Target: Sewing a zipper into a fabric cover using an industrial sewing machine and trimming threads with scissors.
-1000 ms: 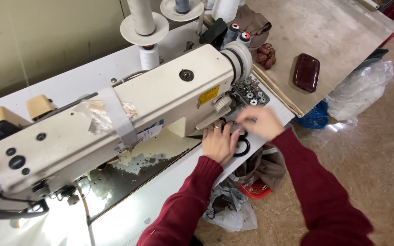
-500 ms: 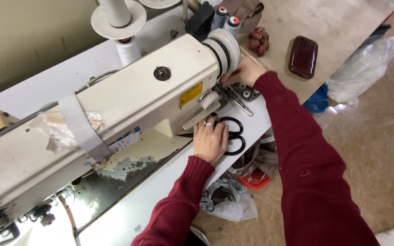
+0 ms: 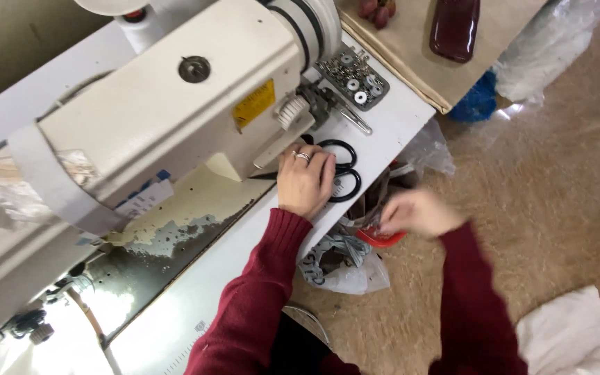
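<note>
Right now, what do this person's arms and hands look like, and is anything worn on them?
Both arms wear long dark red knitted sleeves with ribbed cuffs. The left hand is bare apart from a silver-coloured ring on one finger. The right hand is bare too, and blurred, so any ring there cannot be made out.

The left hand is covering most of the black scissors, leaving only the handle loops showing at its three o'clock side. The right hand is blurring, so whether its fingers are gripping anything cannot be told; the red object at its seven o'clock is lying partly hidden beneath it. The sewing machine is running off the frame at nine and twelve o'clock, and the dark red case is being cut by the top edge.
</note>
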